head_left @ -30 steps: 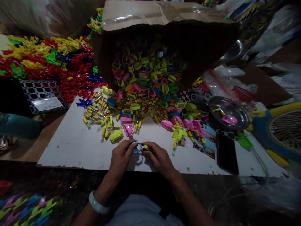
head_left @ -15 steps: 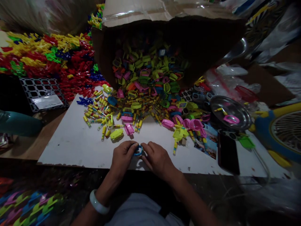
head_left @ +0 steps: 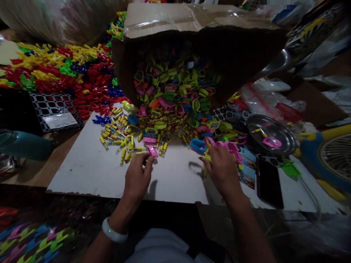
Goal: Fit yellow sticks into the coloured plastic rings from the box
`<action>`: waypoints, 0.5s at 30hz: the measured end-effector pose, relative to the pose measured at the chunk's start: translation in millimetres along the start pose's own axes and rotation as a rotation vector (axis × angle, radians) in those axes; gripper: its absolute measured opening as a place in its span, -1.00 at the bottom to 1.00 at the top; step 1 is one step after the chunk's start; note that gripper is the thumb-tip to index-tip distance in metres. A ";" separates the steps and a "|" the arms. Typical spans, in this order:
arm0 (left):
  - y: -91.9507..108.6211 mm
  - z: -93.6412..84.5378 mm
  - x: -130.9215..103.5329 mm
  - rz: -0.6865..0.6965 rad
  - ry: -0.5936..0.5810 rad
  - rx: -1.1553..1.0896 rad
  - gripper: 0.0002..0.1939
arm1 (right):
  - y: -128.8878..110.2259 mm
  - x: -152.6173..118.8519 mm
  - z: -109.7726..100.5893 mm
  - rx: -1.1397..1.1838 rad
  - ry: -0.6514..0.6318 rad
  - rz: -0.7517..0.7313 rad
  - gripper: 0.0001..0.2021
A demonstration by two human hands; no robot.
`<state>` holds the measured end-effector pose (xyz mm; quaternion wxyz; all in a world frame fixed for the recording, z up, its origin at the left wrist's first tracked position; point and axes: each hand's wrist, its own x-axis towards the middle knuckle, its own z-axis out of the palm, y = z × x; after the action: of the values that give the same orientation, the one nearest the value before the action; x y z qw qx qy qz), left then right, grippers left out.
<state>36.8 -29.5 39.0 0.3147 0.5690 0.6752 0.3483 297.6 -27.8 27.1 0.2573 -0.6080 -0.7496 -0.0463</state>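
My left hand (head_left: 138, 177) is at the near edge of the pile, fingers curled over a yellow-green toy watch that is mostly hidden under them. A pink plastic piece (head_left: 152, 151) lies just beyond its thumb. On the right, my right hand (head_left: 224, 170) reaches down with bent fingers onto a yellow-green toy watch (head_left: 207, 156), largely covered by the hand. Beside it lies a blue toy watch (head_left: 197, 145), next to several pink ones (head_left: 232, 149). Small tubes with yellow labels (head_left: 112, 132) are scattered over the white board (head_left: 172, 179).
A cardboard box (head_left: 197, 22) lies with its mouth towards me, spilling colourful toy watches. Red, yellow and blue plastic pieces (head_left: 93, 78) are heaped at left. At right are a metal dish (head_left: 287, 140), a phone (head_left: 270, 182) and a fan (head_left: 338, 157). A teal bottle (head_left: 24, 145) stands left.
My hands were together on a blue ring-shaped piece and have moved apart, left hand to the left, right hand to the right. A blue toy watch now lies by the pink ones.
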 end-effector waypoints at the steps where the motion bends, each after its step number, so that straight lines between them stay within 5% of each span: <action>1: -0.5 -0.7 6.2 0.075 0.082 0.132 -0.65 | 2.0 6.7 2.4 -0.019 0.060 0.090 -0.75; 4: -1.9 6.6 23.1 0.160 0.183 0.425 -0.65 | -21.5 23.8 32.7 0.165 0.083 0.096 -0.76; 9: -2.1 19.8 29.4 0.185 0.169 0.560 -0.70 | -76.2 40.1 93.7 0.264 -0.178 0.165 -0.81; 15: -5.9 11.5 17.4 0.295 0.097 0.338 -0.88 | -62.4 41.1 82.2 0.243 -0.262 0.117 -0.92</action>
<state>40.3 -11.7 27.2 0.1280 0.6888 0.6478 0.2993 206.8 24.1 -10.6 0.2313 -0.6160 -0.7401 0.1391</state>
